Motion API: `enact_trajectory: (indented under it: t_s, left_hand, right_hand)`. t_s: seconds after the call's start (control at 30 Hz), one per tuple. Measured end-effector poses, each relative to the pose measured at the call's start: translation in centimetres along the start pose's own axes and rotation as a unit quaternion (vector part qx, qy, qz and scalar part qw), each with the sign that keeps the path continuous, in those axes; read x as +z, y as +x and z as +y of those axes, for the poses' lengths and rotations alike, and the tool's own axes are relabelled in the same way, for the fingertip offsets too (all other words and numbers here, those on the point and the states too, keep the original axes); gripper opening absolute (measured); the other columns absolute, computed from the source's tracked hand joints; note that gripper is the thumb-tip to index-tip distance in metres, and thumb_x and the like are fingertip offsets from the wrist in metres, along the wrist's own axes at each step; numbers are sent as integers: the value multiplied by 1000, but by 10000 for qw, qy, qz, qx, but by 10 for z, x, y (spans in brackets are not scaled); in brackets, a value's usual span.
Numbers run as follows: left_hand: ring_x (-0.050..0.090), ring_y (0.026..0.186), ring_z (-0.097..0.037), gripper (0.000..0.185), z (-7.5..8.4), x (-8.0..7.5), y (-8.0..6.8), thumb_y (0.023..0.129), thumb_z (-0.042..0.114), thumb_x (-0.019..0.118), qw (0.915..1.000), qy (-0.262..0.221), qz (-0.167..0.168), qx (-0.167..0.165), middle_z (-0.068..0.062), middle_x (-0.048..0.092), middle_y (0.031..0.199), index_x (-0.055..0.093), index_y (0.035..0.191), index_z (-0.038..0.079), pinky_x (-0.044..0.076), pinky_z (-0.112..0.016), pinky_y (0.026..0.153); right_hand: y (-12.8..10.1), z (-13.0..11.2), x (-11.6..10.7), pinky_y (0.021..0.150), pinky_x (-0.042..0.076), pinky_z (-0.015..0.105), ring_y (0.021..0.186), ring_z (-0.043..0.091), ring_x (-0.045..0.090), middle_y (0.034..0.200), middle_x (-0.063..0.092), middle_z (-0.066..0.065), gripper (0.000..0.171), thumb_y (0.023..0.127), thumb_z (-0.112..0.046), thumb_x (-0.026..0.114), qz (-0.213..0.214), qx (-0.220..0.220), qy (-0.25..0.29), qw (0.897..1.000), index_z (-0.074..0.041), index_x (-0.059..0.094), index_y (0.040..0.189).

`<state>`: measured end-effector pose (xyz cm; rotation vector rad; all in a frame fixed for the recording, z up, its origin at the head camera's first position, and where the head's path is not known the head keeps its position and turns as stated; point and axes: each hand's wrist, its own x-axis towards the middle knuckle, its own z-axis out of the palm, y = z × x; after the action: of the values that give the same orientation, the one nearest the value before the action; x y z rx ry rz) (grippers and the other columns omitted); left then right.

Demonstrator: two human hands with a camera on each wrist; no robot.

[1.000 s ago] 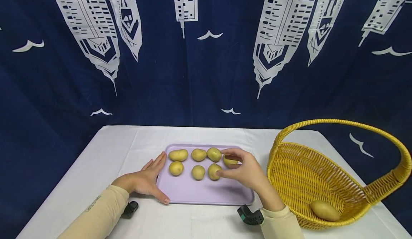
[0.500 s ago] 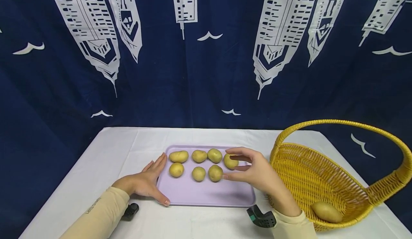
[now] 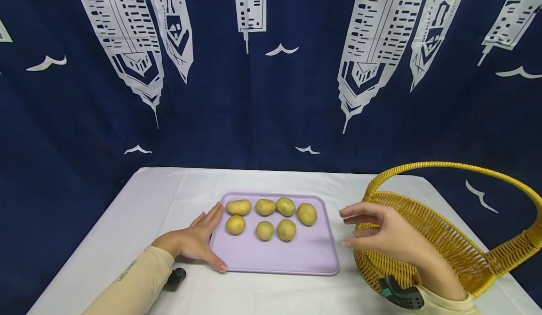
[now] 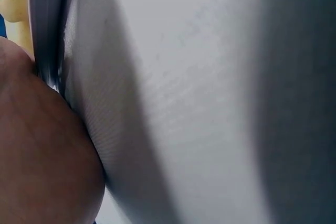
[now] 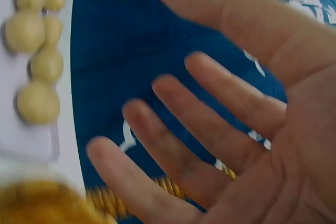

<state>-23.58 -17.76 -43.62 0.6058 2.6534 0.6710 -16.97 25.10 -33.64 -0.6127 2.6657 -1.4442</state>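
Right hand (image 3: pixel 383 235) withdrew from potatoes (image 3: pixel 306 214) | grip wide, empty | left hand (image 3: pixel 196 239) flat against tray (image 3: pixel 296 258)

The person wore a long-sleeved top in pale beige. The left sleeve (image 3: pixel 127 284) carried a short line of small dark lettering along the forearm, too small to read. A black device (image 3: pixel 175 277) sat under the left wrist, and a black device with a teal-green patch (image 3: pixel 400 295) was strapped at the right wrist beside the right cuff (image 3: pixel 444 305).
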Motion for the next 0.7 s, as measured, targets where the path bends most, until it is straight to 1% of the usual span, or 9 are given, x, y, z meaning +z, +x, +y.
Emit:
enact_trajectory:
  t_s: [0.1, 0.17, 0.27, 0.37, 0.5, 0.6, 0.7]
  left_hand:
    - [-8, 148, -34, 150, 1, 0, 1, 45, 68, 82, 10000, 55, -35, -14, -4, -15, 160, -5, 152, 9, -3, -52, 120]
    - [-8, 147, -35, 150, 2, 0, 0, 45, 67, 82, 10000, 30, -33, 1, -5, -14, 160, -5, 152, 8, -3, -53, 120]
    - [-8, 147, -35, 150, 4, 0, 0, 46, 67, 82, 10000, 16, -12, 45, -6, -14, 160, -4, 152, 7, -3, -54, 120]
    - [-8, 147, -35, 149, 6, 0, 0, 46, 66, 82, 10000, 1, -7, 76, -7, -14, 160, -5, 152, 7, -3, -54, 119]
    - [-8, 147, -35, 149, 6, 0, 0, 46, 65, 83, 9999, -41, -22, 107, -8, -14, 160, -4, 152, 6, -3, -54, 119]
    - [-8, 147, -36, 149, 7, -1, 0, 46, 65, 83, 9999, -40, -22, 122, -8, -13, 160, -4, 152, 5, -2, -54, 119]
    - [-8, 147, -36, 149, 8, -2, 0, 47, 65, 83, 9999, -25, -22, 118, -8, -13, 160, -4, 152, 5, -2, -54, 119]
  right_hand:
    - [-17, 11, -19, 77, 59, 33, 100, 8, 66, 111, 67, 3, 49, 72, -15, 82, -415, -267, 36, 9988, -5, 62, 116]
    - [-27, 20, -30, 75, 59, 34, 100, 8, 65, 112, 67, 1, 48, 74, -10, 79, -679, -411, 110, 9968, 0, 60, 117]
    - [-40, 36, -47, 75, 59, 34, 102, 6, 64, 115, 66, -5, 47, 78, -5, 74, -927, -457, 170, 9945, 2, 57, 120]
    - [-53, 52, -64, 75, 59, 30, 103, 3, 63, 118, 64, -14, 46, 81, -3, 71, -1032, -159, 140, 9944, 2, 55, 124]
    - [-68, 76, -84, 76, 58, 25, 104, -4, 60, 119, 60, -23, 50, 84, -6, 68, -1138, 483, 11, 9923, 6, 50, 128]
    - [-76, 91, -96, 78, 57, 22, 106, -7, 57, 120, 57, -28, 53, 85, -5, 66, -1353, 796, 129, 9875, 10, 45, 131]
    - [-82, 102, -105, 81, 55, 18, 107, -10, 56, 121, 56, -30, 54, 86, -3, 65, -1548, 1002, 360, 9822, 10, 42, 133]
